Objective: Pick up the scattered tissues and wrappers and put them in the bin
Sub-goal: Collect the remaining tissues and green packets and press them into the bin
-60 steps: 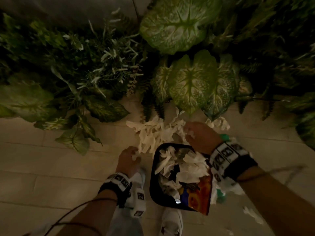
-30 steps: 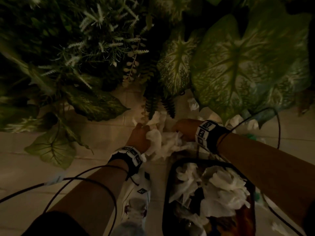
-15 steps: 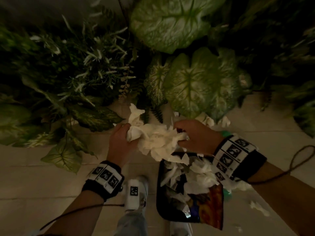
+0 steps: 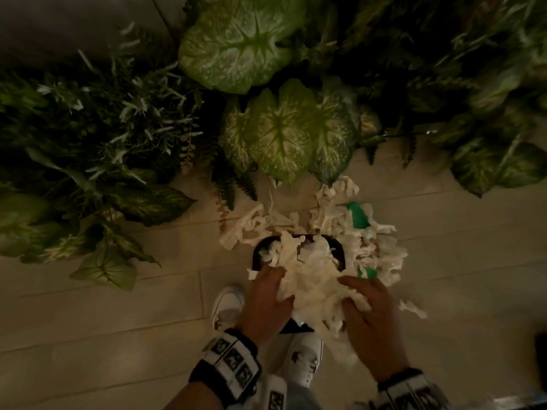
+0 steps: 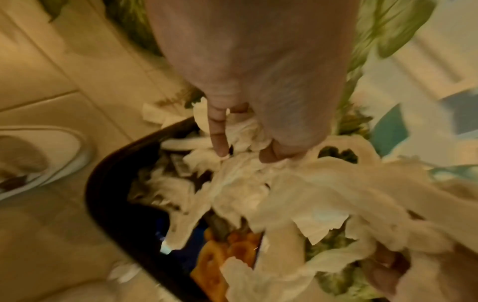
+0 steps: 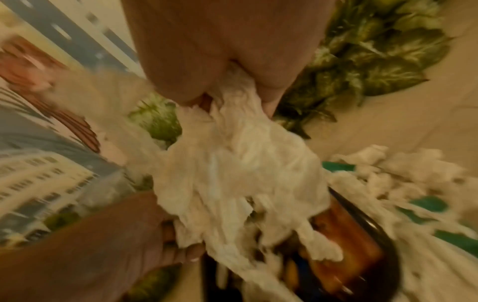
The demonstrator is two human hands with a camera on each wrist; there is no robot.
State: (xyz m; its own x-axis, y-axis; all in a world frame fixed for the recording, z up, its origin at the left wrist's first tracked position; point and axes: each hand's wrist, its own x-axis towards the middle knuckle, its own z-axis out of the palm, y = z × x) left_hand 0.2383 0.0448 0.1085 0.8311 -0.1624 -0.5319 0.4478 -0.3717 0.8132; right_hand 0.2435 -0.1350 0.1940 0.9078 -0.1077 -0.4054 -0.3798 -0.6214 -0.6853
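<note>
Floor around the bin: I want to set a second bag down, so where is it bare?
Bare floor lies left of the bin and white shoe, below the plants. Another bare stretch lies far right. Behind and right of the bin, tissues and green wrappers crowd it.

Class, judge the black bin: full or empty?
Full: the bin has tissues heaped above its rim, over an orange wrapper.

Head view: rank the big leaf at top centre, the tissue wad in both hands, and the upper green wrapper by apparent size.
1. big leaf
2. tissue wad, held between left hand and right hand over the bin
3. green wrapper

Apparent size only; the wad sits nearer the camera.
</note>
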